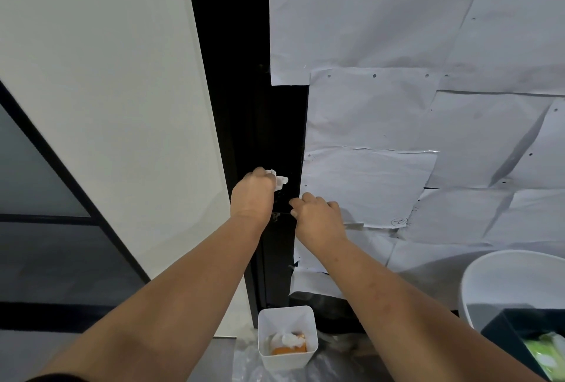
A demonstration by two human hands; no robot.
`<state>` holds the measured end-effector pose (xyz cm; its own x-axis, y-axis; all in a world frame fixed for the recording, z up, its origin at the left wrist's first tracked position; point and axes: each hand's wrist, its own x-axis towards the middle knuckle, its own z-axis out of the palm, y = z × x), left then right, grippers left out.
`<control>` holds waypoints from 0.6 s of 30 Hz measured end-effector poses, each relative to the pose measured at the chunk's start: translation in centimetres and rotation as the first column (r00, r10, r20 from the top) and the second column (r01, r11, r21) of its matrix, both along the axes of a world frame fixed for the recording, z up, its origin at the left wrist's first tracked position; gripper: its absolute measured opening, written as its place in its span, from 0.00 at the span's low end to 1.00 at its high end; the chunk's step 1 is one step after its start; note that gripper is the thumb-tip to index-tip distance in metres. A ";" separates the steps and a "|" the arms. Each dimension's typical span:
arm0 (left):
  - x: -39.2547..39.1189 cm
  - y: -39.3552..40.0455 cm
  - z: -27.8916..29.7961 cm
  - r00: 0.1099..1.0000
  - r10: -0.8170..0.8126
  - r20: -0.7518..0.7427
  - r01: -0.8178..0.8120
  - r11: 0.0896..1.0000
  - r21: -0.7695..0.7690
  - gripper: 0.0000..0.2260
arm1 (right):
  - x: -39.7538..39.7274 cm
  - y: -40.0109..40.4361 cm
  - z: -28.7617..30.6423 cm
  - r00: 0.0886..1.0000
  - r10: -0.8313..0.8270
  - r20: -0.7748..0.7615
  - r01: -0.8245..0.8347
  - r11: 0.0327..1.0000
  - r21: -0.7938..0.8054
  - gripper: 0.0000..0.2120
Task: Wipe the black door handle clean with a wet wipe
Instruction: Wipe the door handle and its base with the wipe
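My left hand (253, 195) grips a crumpled white wet wipe (279, 181) and holds it against the black door (287, 124), at the height of the black door handle (282, 199). The handle is dark on dark and mostly hidden between my hands. My right hand (318, 216) has its fingers curled round the handle's right end, just below and right of the wipe.
White paper sheets (397, 106) cover the door to the right. A white wall panel (107, 91) lies to the left. On the floor stand a small white bin (286, 342) with used wipes, a large white tub (513, 277) and a dark box with a green wipe pack (547, 354).
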<state>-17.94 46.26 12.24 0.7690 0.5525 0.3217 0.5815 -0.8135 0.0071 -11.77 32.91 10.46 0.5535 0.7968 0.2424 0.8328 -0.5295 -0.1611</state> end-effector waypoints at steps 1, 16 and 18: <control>-0.1 0.0 0.2 0.999 -0.039 0.010 0.039 0.999 0.007 0.14 | 0.0 0.0 0.0 1.000 0.000 0.000 0.000 1.000 0.000 0.14; -0.2 -1.3 0.2 0.920 0.231 0.316 -0.017 0.829 -0.559 0.08 | 0.0 -0.2 0.2 1.000 0.019 -0.004 -0.019 1.000 -0.004 0.14; -0.8 -1.0 -0.5 0.884 0.301 0.358 -0.010 0.776 -0.630 0.08 | 0.0 -0.2 0.2 1.000 0.016 -0.011 -0.016 1.000 -0.007 0.15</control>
